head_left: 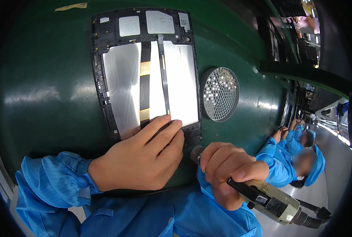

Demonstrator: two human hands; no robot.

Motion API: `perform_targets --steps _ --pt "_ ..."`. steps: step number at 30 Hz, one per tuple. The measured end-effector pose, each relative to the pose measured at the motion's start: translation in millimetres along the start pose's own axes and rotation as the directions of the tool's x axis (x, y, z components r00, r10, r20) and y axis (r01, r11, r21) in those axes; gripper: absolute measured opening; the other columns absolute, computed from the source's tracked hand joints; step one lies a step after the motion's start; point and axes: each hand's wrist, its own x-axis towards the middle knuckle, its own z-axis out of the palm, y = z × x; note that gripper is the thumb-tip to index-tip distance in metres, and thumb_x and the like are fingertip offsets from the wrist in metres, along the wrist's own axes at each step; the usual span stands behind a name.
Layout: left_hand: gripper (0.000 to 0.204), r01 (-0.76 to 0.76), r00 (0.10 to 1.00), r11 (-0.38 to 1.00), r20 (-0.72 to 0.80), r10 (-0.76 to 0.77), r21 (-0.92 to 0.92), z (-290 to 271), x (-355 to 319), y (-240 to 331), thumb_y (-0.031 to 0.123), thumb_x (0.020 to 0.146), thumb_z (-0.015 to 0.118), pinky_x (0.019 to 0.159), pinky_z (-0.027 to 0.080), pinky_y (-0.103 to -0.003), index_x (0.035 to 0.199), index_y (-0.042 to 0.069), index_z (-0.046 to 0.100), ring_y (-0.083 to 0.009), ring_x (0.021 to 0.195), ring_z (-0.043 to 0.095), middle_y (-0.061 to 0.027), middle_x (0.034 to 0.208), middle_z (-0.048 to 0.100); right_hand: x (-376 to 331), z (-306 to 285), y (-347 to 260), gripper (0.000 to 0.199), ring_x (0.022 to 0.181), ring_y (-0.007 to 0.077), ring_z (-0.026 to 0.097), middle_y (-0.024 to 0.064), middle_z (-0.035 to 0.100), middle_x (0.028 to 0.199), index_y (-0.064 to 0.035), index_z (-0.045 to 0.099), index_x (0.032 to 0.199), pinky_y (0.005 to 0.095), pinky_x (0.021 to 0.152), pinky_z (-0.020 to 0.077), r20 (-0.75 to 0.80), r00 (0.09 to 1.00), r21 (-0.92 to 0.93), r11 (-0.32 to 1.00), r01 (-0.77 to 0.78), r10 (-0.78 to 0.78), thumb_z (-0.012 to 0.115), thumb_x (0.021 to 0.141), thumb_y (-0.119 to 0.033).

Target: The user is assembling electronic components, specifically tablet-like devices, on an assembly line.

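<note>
the left hand [142, 156] lies unclenched on the tablet housing [122, 87], apparently steadying it; the right hand [227, 170] clasps an electric screwdriver [272, 203], screw tray [202, 91] handily near.

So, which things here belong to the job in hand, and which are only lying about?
Job in hand:
open device panel, under left hand
corded driver, in right hand
round tray, beside panel, probably

Just lying about:
yellowish strip, apart, probably
</note>
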Motion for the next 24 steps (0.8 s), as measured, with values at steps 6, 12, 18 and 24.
perform_targets --steps 6,12,18,24 --pt "0.012 0.02 1.0 1.0 -0.022 -0.02 -0.023 -1.2 -0.6 -0.4 0.011 0.079 0.065 0.099 0.045 -0.048 0.085 0.003 0.07 -0.0329 0.108 0.059 -0.0164 0.103 0.064 2.7 0.5 0.5 0.034 0.051 0.0227 0.054 0.0112 0.055 0.061 0.0021 0.051 0.097 0.0395 0.053 0.0498 0.071 0.997 -0.004 1.0 -0.014 0.014 0.062 0.066 0.01" --pt "0.013 0.024 0.999 0.999 -0.024 -0.025 -0.046 -3.6 0.3 -1.3 0.011 0.078 0.065 0.099 0.044 -0.046 0.087 0.003 0.071 -0.031 0.107 0.058 -0.0159 0.104 0.063 2.5 2.0 2.4 0.033 0.05 0.0234 0.054 0.0125 0.056 0.061 0.0011 0.05 0.096 0.0393 0.053 0.0498 0.074 0.997 -0.03 0.999 0.018 -0.015 0.063 0.067 0.009" --pt "0.018 0.048 0.998 0.994 -0.026 -0.051 -0.1 -2.4 3.1 -2.0 0.011 0.08 0.065 0.098 0.044 -0.043 0.095 0.003 0.07 -0.0308 0.108 0.057 -0.0169 0.105 0.062 1.4 -21.6 -4.0 0.037 0.055 0.0215 0.055 0.0104 0.055 0.064 -0.0012 0.05 0.107 0.0414 0.057 0.049 0.094 0.996 0.073 0.997 0.001 -0.008 0.061 0.073 0.004" --pt "0.016 0.012 0.999 0.996 0.033 -0.009 -0.093 -6.5 4.1 -5.8 0.01 0.08 0.068 0.097 0.045 -0.041 0.095 0.004 0.069 -0.0306 0.108 0.057 -0.0148 0.107 0.062 7.1 -72.7 -14.6 0.035 0.056 0.0196 0.052 0.0089 0.052 0.065 -0.0055 0.05 0.113 0.038 0.062 0.045 -0.107 0.987 -0.134 0.986 0.103 -0.118 0.059 0.079 -0.008"
